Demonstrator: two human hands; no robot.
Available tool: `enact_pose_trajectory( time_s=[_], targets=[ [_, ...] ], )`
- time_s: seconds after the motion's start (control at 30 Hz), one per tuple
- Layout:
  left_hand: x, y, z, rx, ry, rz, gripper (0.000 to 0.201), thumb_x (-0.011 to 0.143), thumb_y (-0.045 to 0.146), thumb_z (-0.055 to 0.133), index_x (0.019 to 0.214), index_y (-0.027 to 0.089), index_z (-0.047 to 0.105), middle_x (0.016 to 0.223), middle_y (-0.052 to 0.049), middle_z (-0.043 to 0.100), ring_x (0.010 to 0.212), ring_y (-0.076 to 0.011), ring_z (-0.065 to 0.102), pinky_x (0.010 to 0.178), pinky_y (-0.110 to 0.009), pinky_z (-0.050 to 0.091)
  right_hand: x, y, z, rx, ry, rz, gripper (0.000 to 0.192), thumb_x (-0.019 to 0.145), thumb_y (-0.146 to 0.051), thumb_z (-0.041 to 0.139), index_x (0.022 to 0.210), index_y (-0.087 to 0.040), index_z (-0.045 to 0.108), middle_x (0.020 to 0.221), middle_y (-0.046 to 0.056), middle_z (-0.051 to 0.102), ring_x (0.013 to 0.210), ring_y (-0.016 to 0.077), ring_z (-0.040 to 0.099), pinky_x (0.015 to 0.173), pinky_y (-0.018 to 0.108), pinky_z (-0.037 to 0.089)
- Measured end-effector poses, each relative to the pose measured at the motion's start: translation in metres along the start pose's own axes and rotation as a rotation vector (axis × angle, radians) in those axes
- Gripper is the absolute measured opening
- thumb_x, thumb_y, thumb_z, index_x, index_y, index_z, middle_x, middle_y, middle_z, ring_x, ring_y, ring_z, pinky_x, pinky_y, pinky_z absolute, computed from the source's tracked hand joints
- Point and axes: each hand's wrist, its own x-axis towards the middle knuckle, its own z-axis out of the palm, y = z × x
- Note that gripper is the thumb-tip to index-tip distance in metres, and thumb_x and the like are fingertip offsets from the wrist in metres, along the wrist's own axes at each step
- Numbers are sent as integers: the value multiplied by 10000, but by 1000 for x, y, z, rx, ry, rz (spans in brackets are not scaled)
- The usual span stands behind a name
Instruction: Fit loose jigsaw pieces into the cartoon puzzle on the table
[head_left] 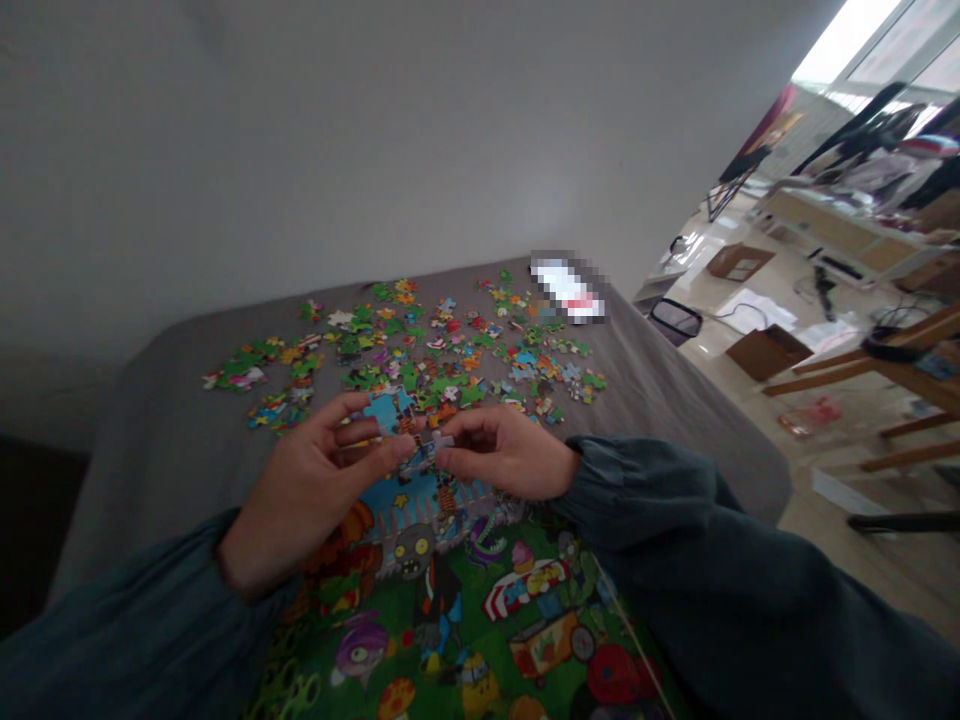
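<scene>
My left hand point(315, 485) is closed on a small cluster of joined puzzle pieces point(388, 408), mostly light blue, pinched between thumb and fingers. Close against it, my right hand point(517, 455) pinches a single greyish puzzle piece point(441, 440) between thumb and forefinger. I cannot tell whether that piece touches the cluster. Below both hands lies a printed picture sheet point(450, 650) with cartoon zombies and plants on green, its top part light blue. Beyond the fingers, many loose puzzle pieces point(367, 340) are spread over the grey cloth.
A grey cloth point(660, 400) covers the table, which meets a pale wall point(375, 140). A blurred-out phone-like object point(566, 288) lies at the far right corner. On the floor to the right are a cardboard box point(769, 352) and a wooden stool point(915, 380).
</scene>
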Motion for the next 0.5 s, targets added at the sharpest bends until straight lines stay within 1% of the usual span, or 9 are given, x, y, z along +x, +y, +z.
enact_pose_trajectory(
  time_s=[0.1, 0.13, 0.2, 0.37, 0.5],
  targets=[
    [-1, 1, 0, -71, -49, -67, 524, 623, 430, 889, 1030, 273, 599, 846, 16, 804, 780, -245, 810, 655, -320, 681, 0, 1, 0, 19, 10, -11, 332, 826, -460, 838, 844, -175, 669, 720, -50, 594, 644, 89, 519, 600, 242, 449],
    [-1, 1, 0, -83, -49, -75, 539, 614, 419, 894, 1036, 274, 593, 834, 23, 796, 783, -247, 811, 666, -326, 686, 0, 1, 0, 20, 11, -11, 329, 825, -460, 835, 848, -174, 674, 723, -48, 598, 648, 90, 518, 608, 245, 451],
    [-1, 3, 0, -91, -42, -75, 546, 603, 406, 897, 1037, 278, 590, 810, 29, 782, 767, -248, 808, 661, -329, 688, 0, 1, 1, 11, 13, -7, 333, 818, -467, 833, 852, -173, 679, 721, -46, 592, 650, 92, 508, 613, 248, 439],
    [-2, 5, 1, -80, -37, -53, 526, 591, 389, 900, 1014, 280, 607, 800, 29, 781, 721, -234, 796, 628, -318, 681, -1, 1, 1, -45, 28, -9, 361, 818, -500, 816, 806, -177, 656, 660, -58, 539, 602, 85, 456, 564, 245, 368],
    [-2, 3, 1, -68, -28, -45, 534, 585, 391, 909, 1017, 283, 615, 760, 38, 765, 677, -226, 783, 621, -320, 676, -2, -1, 1, -63, 38, 2, 341, 812, -472, 825, 785, -178, 653, 635, -60, 552, 583, 83, 469, 550, 238, 376]
  ],
)
